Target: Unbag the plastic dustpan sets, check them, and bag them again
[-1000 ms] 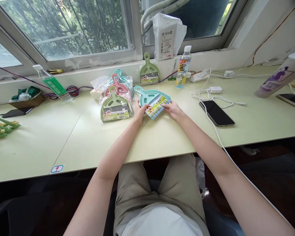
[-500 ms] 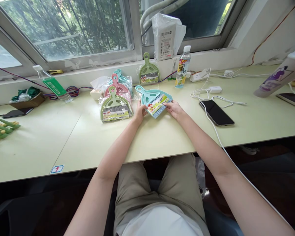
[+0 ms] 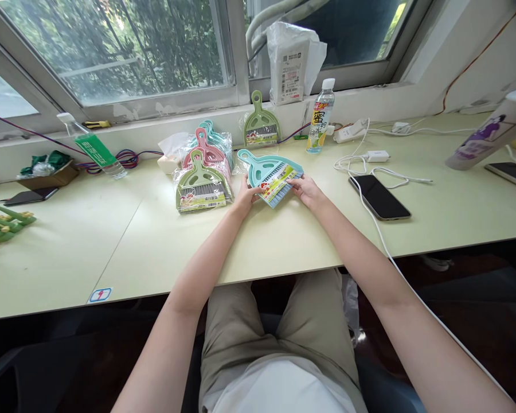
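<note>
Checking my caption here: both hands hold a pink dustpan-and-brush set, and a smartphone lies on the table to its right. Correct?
Not pink: the head view shows the left hand and right hand holding a turquoise dustpan-and-brush set. A smartphone does lie on the table to its right.

Clear drink bottle [image 3: 320, 121]: 蜜 in big print, 水 and 柠 below. Sticker [image 3: 100, 295] on tabletop [image 3: 275, 246] edge: red mark, maybe 9, unsure. Tilted bottle [image 3: 95, 150]: white characters on green, unclear. Turquoise dustpan set [image 3: 279, 180], front olive dustpan set [image 3: 203, 199], white package [image 3: 289, 71]: print too small.
</note>
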Tool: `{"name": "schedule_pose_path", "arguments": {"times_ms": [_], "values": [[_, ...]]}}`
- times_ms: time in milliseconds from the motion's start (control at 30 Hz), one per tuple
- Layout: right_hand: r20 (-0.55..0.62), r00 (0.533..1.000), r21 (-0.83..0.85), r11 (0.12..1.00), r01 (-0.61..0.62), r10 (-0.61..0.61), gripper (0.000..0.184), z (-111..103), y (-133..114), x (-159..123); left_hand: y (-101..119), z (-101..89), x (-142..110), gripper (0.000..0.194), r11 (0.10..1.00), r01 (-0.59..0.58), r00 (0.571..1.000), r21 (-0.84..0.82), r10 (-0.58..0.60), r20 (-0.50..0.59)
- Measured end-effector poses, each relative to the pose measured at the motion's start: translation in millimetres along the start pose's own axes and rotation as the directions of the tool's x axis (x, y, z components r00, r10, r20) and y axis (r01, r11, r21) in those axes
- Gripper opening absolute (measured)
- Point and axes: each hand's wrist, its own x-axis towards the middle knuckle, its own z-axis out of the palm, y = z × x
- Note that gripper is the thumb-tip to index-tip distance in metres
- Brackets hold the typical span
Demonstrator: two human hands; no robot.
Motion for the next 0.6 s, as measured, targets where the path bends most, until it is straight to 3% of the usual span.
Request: {"name": "schedule_pose_path", "arguments": {"times_ms": [300, 467, 533, 600], "values": [[0.007, 1.000, -0.013, 1.000, -0.006, 0.006, 0.027, 1, -1, -1, 0, 1.0, -2, 0.095, 1.000, -0.003, 1.000, 0.021, 0.002, 0.015], [-0.055, 0.998, -0.060, 0.998, -0.020, 0.017, 0.028, 0, 1, 2, -4, 0.7, 0, 0.096, 1.000, -0.001, 0.999, 0.028, 0.000, 0.038], [-0.126, 0.992, -0.116, 0.993, -0.034, 0.019, 0.037, 0, -2, 5, -5, 0.2, 0, 0.097, 1.000, -0.007, 0.999, 0.027, 0.006, 0.054], [-0.289, 0.951, -0.231, 0.972, 0.039, -0.107, 0.050, 6, -11, -1, -6, -0.2, 0, 0.097, 0.999, -0.009, 0.999, 0.034, 0.008, 0.048]]}}
